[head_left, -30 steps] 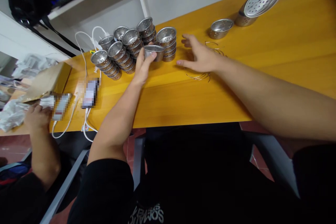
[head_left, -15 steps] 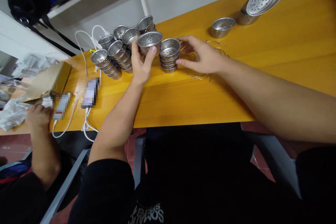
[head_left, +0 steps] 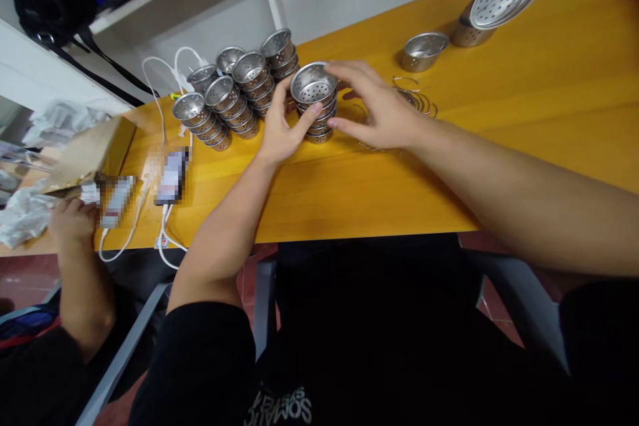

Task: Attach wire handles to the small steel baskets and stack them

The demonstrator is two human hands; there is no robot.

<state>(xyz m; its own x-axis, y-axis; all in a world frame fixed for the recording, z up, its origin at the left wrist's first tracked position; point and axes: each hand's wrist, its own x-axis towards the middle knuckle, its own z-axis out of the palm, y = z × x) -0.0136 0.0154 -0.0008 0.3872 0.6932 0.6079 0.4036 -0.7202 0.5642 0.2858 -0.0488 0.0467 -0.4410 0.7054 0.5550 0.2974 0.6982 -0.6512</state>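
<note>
Small perforated metal cups stand nested in a stack (head_left: 319, 121) near the middle of the table. The top cup (head_left: 313, 88) sits tilted in the stack's mouth, its holed bottom showing. My left hand (head_left: 284, 126) is closed on this cup from the left, thumb across its front and fingers behind. From the right, my right hand (head_left: 377, 106) curves around the stack, with fingertips at the upper rim and the thumb low on the side. Its fingers' far ends are partly hidden. Thin wire rings (head_left: 424, 103) lie beside and partly beneath my right hand.
More cup stacks (head_left: 222, 94) stand close on the left. A single cup (head_left: 424, 52) and a larger tilted perforated vessel (head_left: 504, 0) are at the back right. Left are a phone (head_left: 172, 176), white cables (head_left: 167, 226), a cardboard box (head_left: 94, 153) and another person's hand (head_left: 74, 216).
My left hand has moved right, bringing its cup from beside the stack onto the top of it. My right hand has stayed at the stack, its fingers now up by the top cup's rim.
</note>
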